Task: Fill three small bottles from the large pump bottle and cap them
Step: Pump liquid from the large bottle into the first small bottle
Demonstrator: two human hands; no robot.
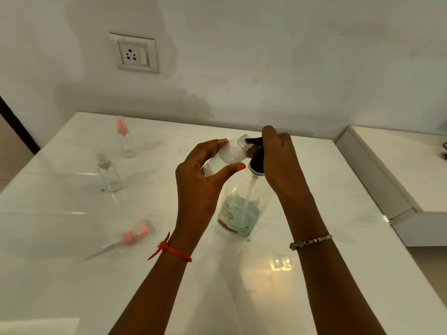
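My left hand (200, 172) grips a small clear bottle (229, 154), tilted with its open mouth against the black spout of the large pump bottle (239, 213). My right hand (278, 155) lies curled over the black pump head (256, 160). The large bottle stands on the white table (314, 274) and holds a little bluish liquid at the bottom. A loose pink pump cap (131, 236) with its dip tube lies on the table at the left.
Two more small bottles stand at the far left: one with a pink pump (125, 140), one with a clear top (108, 174). A wall socket (134, 54) sits above. A raised white ledge (377, 170) borders the table on the right.
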